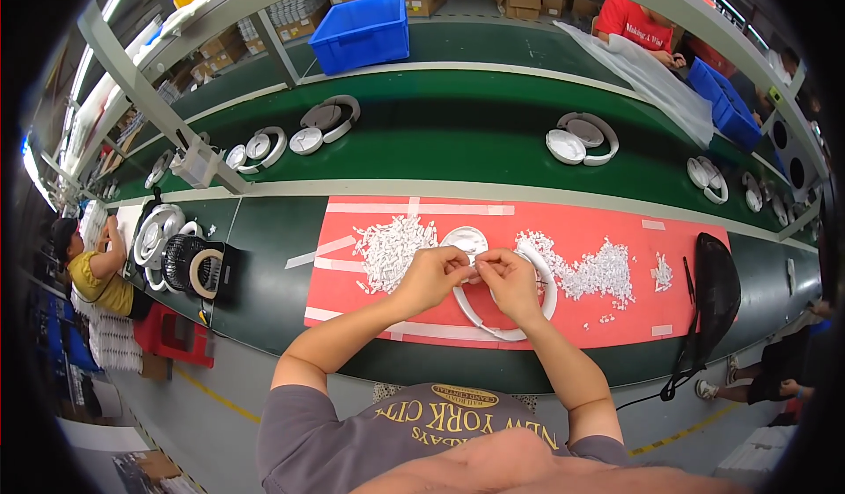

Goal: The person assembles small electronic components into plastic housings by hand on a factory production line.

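A white headphone lies on the red mat [352, 305] in front of me, with its headband [493, 328] curving toward my body and one round ear cup [465, 238] beyond my fingers. My left hand [431, 276] is closed in a pinch just below that cup. Opposite it, the fingertips of my right hand [512, 284] are pinched too, and the two hands nearly meet. Whatever is between the fingertips is too small to make out. To the left is a heap of white small plastic parts [393, 252]; a scattered pile of smaller white pieces [594, 272] spreads to the right.
A green conveyor [440, 133] runs behind, carrying several headphones [584, 139]. Blue bin [361, 34] stands beyond it. A black bag-like object [711, 287] lies at the mat's right. Left are a black fan-like device [192, 265] and stacked headphones. Other people sit nearby.
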Tool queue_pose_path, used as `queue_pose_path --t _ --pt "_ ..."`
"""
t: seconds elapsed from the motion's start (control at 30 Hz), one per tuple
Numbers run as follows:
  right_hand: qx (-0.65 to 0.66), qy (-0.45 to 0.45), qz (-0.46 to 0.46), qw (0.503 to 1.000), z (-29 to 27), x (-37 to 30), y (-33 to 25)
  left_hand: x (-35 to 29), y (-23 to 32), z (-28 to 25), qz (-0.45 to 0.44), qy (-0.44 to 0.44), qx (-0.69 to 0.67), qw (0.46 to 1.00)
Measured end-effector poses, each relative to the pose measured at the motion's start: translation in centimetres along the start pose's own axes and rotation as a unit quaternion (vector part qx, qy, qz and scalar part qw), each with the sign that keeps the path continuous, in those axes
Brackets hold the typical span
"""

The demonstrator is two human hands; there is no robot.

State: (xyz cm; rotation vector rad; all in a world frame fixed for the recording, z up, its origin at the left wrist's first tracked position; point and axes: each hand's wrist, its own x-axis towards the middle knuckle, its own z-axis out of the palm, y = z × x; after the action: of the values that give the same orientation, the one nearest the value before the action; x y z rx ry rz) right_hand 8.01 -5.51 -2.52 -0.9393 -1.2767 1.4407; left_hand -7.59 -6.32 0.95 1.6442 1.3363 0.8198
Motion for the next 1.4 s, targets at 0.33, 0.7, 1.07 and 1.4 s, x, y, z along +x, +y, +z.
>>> queue_pose_path --t 0.33,0.7,1.07,1.4 --pt "-0.538 -0.098 -0.151 0.824 -3.6 7.4 1.9 2.2 -1.4 -0.7 0.112 0.159 0.135 0.972" --pt "-0.515 0.069 -0.119 0.846 -7.3 6.8 0.4 9.2 -1.4 5.6 0.198 0.179 0.167 0.949" --pt "-0.446 0.078 -0.157 0.878 -12.1 7.9 0.8 14.1 -1.9 11.1 0.191 0.164 0.365 0.896" --pt "-0.438 0.064 -0.157 0.883 -13.4 8.3 0.9 16.0 -2.3 10.8 0.185 0.125 0.373 0.900"
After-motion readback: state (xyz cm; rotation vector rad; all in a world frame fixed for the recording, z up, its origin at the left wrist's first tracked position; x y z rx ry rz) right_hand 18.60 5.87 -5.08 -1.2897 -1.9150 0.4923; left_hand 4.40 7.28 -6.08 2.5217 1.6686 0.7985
